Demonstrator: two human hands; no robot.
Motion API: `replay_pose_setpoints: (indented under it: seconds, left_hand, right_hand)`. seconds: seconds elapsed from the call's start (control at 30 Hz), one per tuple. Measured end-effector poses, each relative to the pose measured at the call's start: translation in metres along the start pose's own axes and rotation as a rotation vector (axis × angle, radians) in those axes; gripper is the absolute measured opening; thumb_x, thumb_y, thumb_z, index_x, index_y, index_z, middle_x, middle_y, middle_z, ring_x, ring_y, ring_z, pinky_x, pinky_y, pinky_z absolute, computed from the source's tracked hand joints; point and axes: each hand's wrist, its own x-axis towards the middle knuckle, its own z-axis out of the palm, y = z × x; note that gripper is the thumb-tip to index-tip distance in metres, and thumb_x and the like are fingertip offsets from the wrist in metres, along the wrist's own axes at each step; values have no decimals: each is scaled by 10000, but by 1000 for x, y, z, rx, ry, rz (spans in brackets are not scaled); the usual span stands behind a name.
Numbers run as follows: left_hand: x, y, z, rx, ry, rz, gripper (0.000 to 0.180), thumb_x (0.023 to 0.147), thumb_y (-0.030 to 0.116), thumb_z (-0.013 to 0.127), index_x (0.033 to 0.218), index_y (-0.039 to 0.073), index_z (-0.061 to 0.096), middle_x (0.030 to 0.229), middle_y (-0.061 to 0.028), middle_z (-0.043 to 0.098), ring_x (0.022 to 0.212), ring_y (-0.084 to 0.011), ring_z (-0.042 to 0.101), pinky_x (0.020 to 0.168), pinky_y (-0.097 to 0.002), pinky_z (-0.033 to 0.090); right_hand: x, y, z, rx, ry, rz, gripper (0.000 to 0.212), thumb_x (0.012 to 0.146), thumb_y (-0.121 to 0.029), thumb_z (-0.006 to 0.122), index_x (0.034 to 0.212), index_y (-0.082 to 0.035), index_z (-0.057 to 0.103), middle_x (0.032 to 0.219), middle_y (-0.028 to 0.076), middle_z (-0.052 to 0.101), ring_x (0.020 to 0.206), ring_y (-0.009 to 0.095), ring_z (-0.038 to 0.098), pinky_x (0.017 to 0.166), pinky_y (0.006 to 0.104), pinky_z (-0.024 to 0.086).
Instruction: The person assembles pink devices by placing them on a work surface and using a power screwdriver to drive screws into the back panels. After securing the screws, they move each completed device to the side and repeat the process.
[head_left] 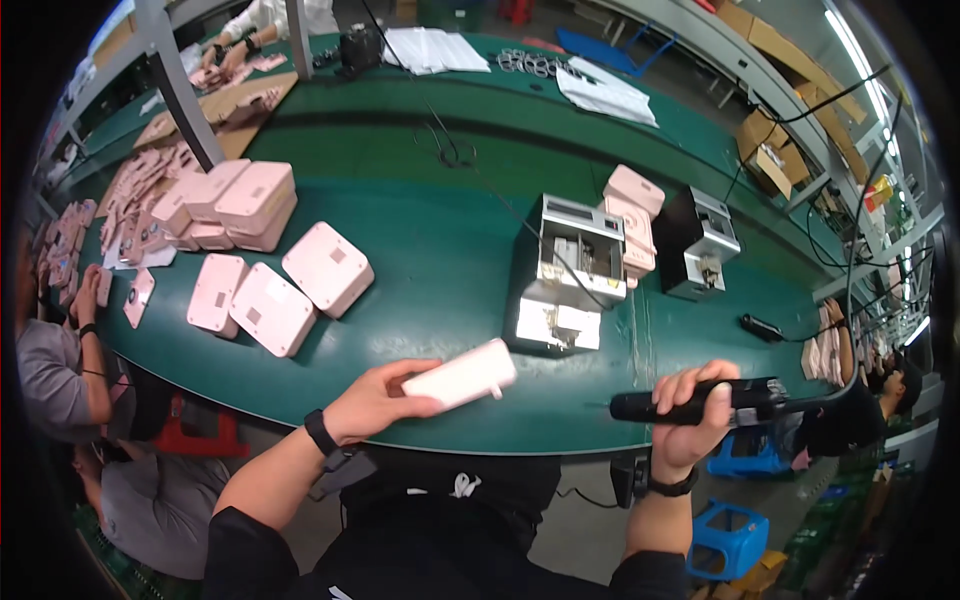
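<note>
My left hand (372,402) grips one end of a pale pink plastic box (466,374), holding it tilted just above the near edge of the green table. A small tab juts from the box's side. On the right, my right hand (692,412) is wrapped around a black electric screwdriver (634,407); its tip points left toward the box but stays apart from it. A cable runs from the tool's rear end up to the right. Beyond the two hands stands a black and silver screw feeder (568,275).
Several pink boxes (328,265) lie to the left, some stacked. A second feeder (697,245) and another pink stack (636,225) stand at the right. A black tool (762,327) lies farther right. Other people work at both sides; a cable crosses the table (430,260).
</note>
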Motion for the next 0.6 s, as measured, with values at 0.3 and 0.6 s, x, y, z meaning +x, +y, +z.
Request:
replay_pose_setpoints:
  seconds: [0.3, 0.6]
  left_hand:
    - [105, 45, -23, -276, 300, 173, 785, 937, 584, 546, 1501, 76, 347, 1456, -242, 443, 1317, -383, 484, 1100, -435, 416]
    - [65, 46, -66, 1610, 930, 200, 816, 782, 350, 791, 1414, -8, 419, 1417, -358, 403, 1356, -496, 363, 1133, -526, 316]
  right_hand:
    - [-10, 43, -25, -254, 119, 41, 137, 943, -110, 580, 1004, -28, 489, 673, 66, 502, 501, 159, 483, 491, 306, 459]
    - [-28, 54, -50, -322, 89, -23, 247, 909, -135, 646, 1058, -30, 480, 726, 71, 531, 601, 174, 537, 597, 333, 501]
